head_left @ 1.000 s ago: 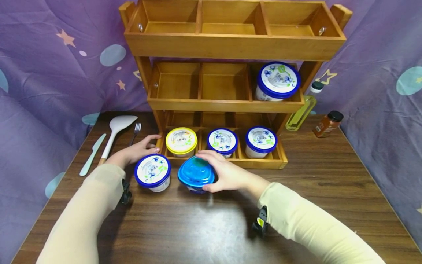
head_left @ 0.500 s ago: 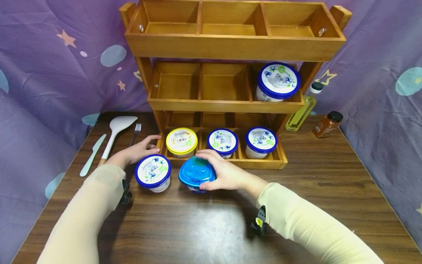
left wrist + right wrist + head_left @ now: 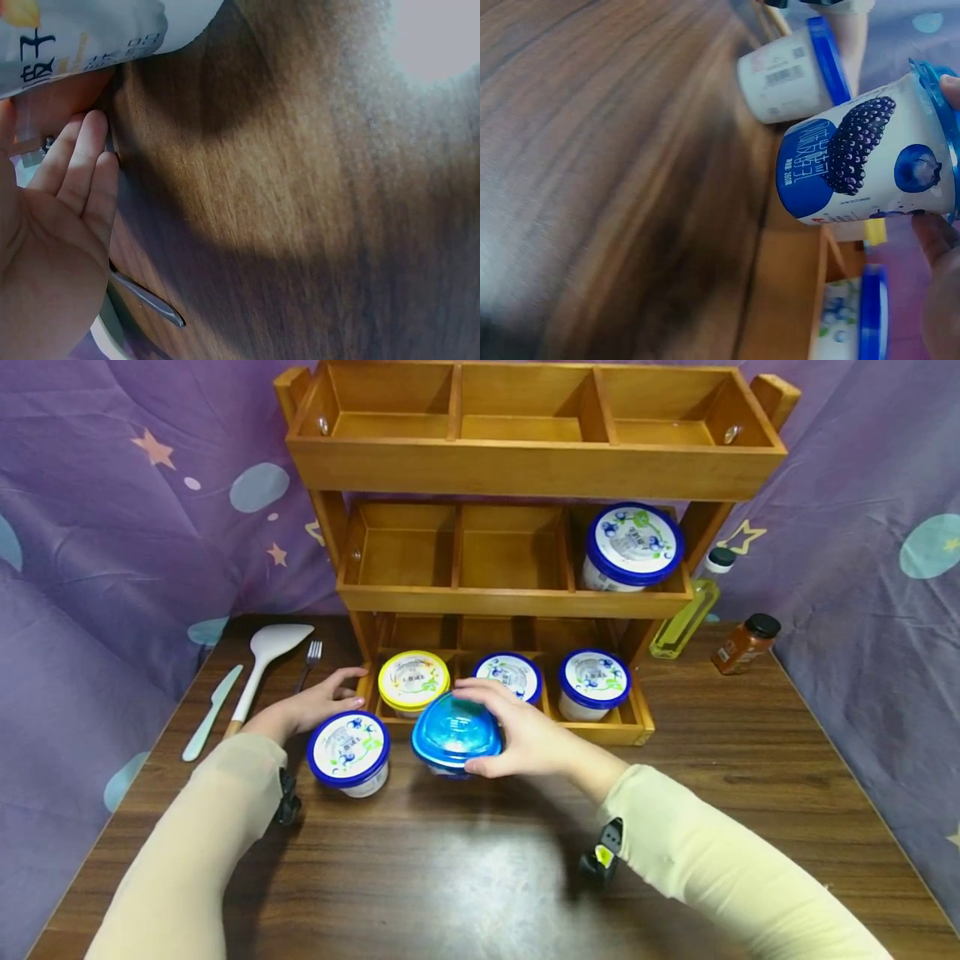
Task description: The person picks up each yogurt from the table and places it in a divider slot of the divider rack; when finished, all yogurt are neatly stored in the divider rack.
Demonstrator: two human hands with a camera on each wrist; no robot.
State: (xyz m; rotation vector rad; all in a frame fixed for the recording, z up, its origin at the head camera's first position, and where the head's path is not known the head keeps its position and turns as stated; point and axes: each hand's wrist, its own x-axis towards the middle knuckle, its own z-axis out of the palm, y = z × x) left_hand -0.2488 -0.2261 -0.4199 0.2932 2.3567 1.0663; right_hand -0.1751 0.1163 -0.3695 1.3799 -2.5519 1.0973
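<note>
Now | R hand part-curled, gripping blue-domed cup | L hand relaxed, fingers extd, nr rack

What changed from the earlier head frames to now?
The right hand and the blue cup in its grip moved toward the rack and slightly right. Nothing newly grasped or released. Unchanged: left hand at the rack's left end, white tub beside it, tubs on the rack.

The domed lid is glossy blue — its tub white with blackberry and blueberry print. The curtain facing me is purple — patterned with stars and pale-blue ovals.
</note>
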